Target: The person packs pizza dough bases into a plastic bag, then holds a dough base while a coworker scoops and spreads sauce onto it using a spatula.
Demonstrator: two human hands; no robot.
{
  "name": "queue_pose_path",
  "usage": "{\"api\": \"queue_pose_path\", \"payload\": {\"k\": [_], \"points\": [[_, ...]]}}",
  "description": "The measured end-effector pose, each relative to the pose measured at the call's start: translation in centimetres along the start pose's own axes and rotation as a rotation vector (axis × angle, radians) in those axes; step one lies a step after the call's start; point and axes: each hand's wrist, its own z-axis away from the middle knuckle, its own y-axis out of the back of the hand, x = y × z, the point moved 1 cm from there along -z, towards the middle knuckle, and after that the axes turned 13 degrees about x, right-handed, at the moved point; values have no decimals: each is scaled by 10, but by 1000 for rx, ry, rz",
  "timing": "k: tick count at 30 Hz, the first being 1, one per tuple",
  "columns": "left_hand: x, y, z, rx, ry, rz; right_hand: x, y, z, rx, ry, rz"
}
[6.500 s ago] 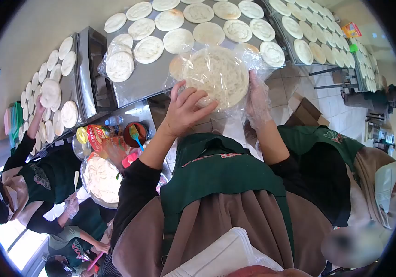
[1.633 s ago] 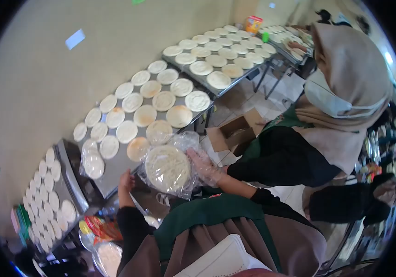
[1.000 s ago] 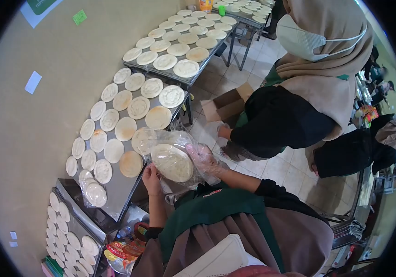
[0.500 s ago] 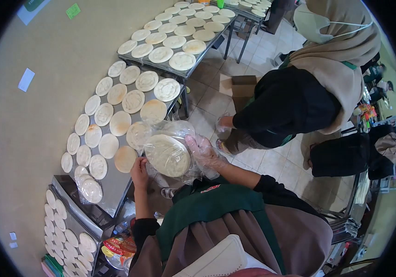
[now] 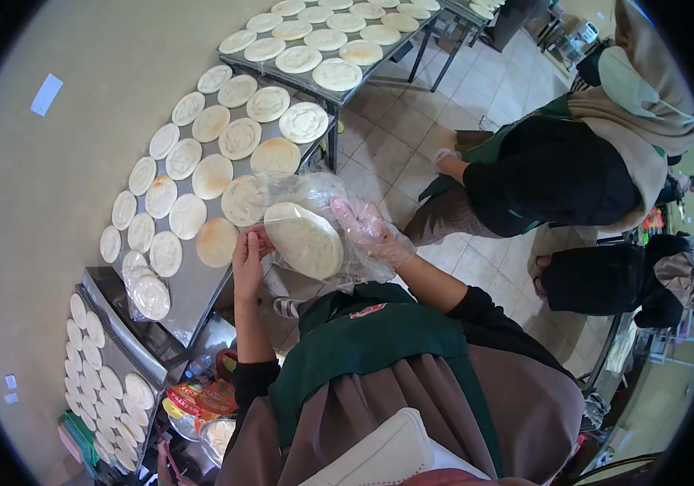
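Note:
In front of my apron, a round flatbread (image 5: 304, 243) lies tilted inside a clear plastic bag (image 5: 315, 188). My left hand (image 5: 251, 249) is bare and pinches the left side of the bag beside the bread's edge. On the other side, my right hand (image 5: 373, 233) wears a thin clear plastic glove and grips the bag; some of its fingers are hidden behind the film. Close to my left hand, rows of flatbreads (image 5: 217, 242) cover a metal table (image 5: 193, 304). Several stacked flatbreads in clear plastic (image 5: 151, 297) lie at its near corner.
More flatbreads fill a second table (image 5: 337, 74) farther off and a lower surface (image 5: 102, 389) at the near left. A co-worker in black (image 5: 562, 166) bends over at the right, with another person (image 5: 594, 274) beyond. Colourful packets (image 5: 201, 398) sit below my left arm.
The bagged flatbread has tilted more, its left edge now near my left fingers. My view has shifted, and the co-worker appears farther right, with the arm raised toward a cardboard box.

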Motion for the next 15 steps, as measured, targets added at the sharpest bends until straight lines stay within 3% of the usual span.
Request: {"api": "queue_pose_path", "payload": {"k": [2, 10, 12, 14, 15], "points": [[-11, 7, 0, -30, 159, 98, 4, 1, -2, -27, -18, -17], [-4, 9, 17, -132, 357, 425, 24, 1, -10, -13, 75, 166], [1, 4, 22, -165, 378, 431, 26, -4, -11, 26, -66, -40], [2, 0, 20, -283, 237, 297, 41, -1, -18, 27, 85, 114], [1, 0, 20, -298, 333, 304, 52, 7, -20, -11, 212, 251]]}}
